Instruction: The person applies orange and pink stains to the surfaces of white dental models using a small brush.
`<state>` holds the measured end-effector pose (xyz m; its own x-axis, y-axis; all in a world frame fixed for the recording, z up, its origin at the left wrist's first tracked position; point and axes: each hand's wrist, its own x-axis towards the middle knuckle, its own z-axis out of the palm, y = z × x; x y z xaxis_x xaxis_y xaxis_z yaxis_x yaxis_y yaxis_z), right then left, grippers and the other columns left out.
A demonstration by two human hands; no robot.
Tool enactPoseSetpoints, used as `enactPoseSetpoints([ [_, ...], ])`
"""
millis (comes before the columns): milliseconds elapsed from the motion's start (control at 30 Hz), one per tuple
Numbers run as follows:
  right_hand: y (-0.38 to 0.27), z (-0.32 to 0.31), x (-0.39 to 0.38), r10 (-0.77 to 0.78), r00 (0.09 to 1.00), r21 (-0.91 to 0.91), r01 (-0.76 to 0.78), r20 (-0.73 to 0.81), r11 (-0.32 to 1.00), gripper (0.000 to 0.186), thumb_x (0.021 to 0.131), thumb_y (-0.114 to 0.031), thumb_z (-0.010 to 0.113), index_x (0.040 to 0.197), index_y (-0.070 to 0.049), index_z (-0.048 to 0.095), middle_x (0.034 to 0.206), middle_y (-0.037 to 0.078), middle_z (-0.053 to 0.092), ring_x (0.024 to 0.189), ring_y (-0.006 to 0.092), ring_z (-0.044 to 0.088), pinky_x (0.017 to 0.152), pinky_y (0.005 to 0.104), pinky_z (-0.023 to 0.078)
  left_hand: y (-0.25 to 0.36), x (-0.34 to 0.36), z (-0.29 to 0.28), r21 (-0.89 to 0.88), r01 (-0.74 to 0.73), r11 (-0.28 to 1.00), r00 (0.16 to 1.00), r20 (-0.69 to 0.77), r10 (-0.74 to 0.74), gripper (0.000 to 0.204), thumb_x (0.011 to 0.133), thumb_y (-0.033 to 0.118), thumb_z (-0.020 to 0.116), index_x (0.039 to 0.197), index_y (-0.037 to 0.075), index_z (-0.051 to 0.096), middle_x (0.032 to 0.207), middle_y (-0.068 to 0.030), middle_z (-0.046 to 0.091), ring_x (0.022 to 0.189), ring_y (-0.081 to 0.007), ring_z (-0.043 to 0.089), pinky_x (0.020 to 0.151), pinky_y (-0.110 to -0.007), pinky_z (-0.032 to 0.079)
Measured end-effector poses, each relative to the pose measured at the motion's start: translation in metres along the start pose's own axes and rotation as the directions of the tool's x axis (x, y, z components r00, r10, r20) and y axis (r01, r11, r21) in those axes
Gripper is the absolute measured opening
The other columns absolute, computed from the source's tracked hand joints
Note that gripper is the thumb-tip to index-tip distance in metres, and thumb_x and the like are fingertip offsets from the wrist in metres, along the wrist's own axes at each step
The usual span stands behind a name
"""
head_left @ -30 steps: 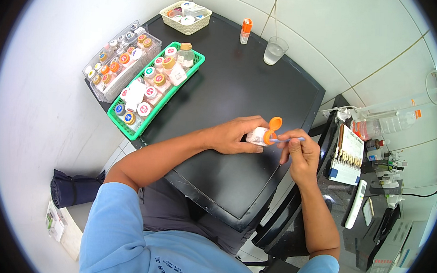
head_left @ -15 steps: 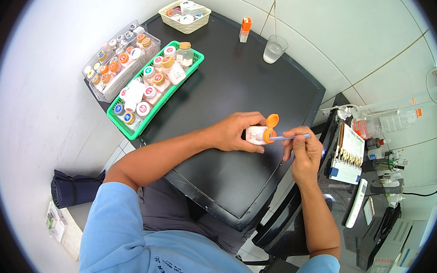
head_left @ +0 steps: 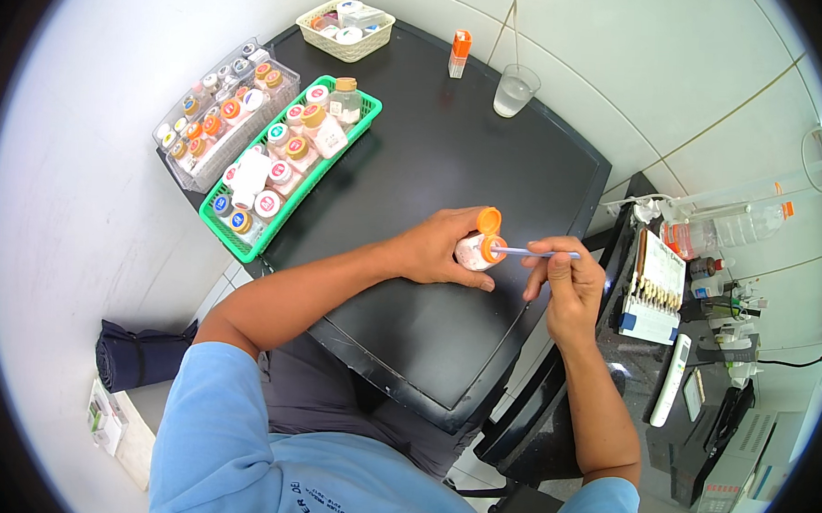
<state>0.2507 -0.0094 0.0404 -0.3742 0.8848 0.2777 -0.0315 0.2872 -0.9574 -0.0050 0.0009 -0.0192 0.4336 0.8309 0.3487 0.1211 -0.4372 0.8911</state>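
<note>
My left hand is closed around a small bottle of pale powder, above the black table. The bottle is tilted, its mouth toward the right, and its orange flip cap stands open. In my right hand is a thin bluish-lilac stick, pinched between thumb and fingers. The stick's left end reaches into the bottle's orange mouth, so its tip is hidden.
A green basket of powder bottles stands at the table's left, beside a clear bin of small bottles. Farther back are a cream basket, an orange-white box and a glass of liquid. A dark counter lies right.
The bottle has turned slightly in my left hand, and its open cap has shifted left and up. The stick has moved left, deeper into the bottle's mouth.
</note>
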Motion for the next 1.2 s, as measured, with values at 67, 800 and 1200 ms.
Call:
enactPoseSetpoints([
  [67,-0.004,-0.002,0.001,0.041,0.997,0.003,-0.041,0.067,0.999,0.036,0.121,-0.029,0.058,0.119,0.003,0.075,0.094,0.012,0.077,0.061,0.0107,0.064,0.057,0.0244,0.050,0.001,-0.001,0.001,0.038,-0.041,0.998,0.999,0.023,0.040,0.058,0.080,0.034,0.104,0.116,0.008,0.066,0.101,-0.0045,0.071,0.088,-0.0225,0.069,0.079,-0.037,0.056],
  [800,-0.001,0.004,-0.002,-0.104,0.991,0.002,0.105,-0.088,0.995,0.034,0.120,-0.026,0.059,0.116,0.003,0.076,0.093,0.010,0.075,0.065,0.0109,0.066,0.061,0.0247,0.053,0.003,-0.002,-0.001,-0.052,0.024,0.998,0.991,0.133,-0.017,0.069,0.087,0.032,0.100,0.133,0.010,0.056,0.104,-0.0053,0.070,0.090,-0.0217,0.069,0.081,-0.037,0.056],
  [1200,-0.007,0.003,-0.001,-0.026,0.999,-0.079,0.028,0.023,0.996,0.035,0.120,-0.027,0.059,0.113,0.003,0.076,0.087,0.007,0.072,0.064,0.0090,0.064,0.060,0.0236,0.052,0.001,-0.005,-0.001,-0.105,-0.034,0.994,0.983,0.173,0.052,0.049,0.100,0.019,0.084,0.138,0.006,0.057,0.118,-0.0087,0.067,0.106,-0.0229,0.066,0.093,-0.039,0.054],
])
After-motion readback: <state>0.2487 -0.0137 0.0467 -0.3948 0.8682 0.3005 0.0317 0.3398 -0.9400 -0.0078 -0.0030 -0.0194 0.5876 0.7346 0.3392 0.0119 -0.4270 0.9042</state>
